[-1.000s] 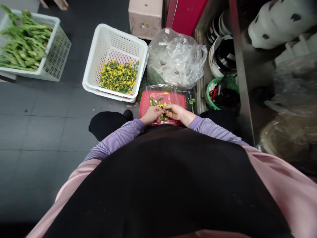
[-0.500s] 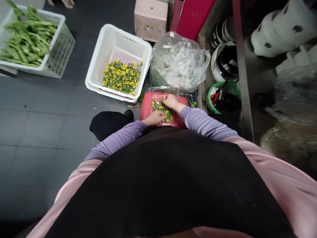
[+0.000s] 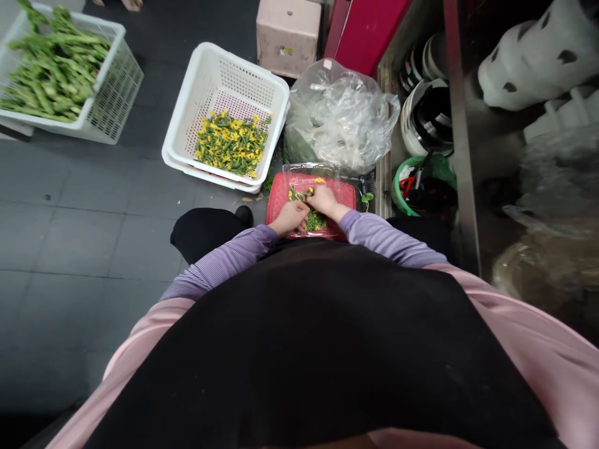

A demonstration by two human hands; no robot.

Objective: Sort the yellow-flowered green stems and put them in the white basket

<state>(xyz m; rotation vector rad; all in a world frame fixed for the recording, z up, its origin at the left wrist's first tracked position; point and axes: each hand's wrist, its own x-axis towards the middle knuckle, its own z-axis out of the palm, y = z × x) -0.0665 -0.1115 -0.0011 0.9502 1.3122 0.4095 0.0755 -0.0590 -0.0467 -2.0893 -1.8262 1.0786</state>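
Observation:
A clear plastic tray [image 3: 330, 228] rests on a red basket [image 3: 347, 194] in front of me, with short yellow-flowered green stems [image 3: 316, 221] inside. My left hand [image 3: 292, 217] is closed over the tray's left part, its fingertips partly hidden. Close beside it, my right hand [image 3: 322, 198] pinches at the flowered stems, with a yellow blossom by its fingertips. The two hands nearly touch. One more yellow blossom [image 3: 319, 180] lies at the tray's far side.
A white basket [image 3: 176, 128] of yellow-flowered stems stands ahead left. Another white crate [image 3: 116, 93] holds thick green stalks. Beyond the tray sits a clear plastic bag [image 3: 344, 118], near a pink stool [image 3: 286, 37]. On the right are a green basket [image 3: 397, 193] and a metal shelf edge [image 3: 461, 137].
My left hand has moved slightly up toward the right hand. My right hand has dropped a little, nearer the left. A yellow blossom now shows at the tray's far side.

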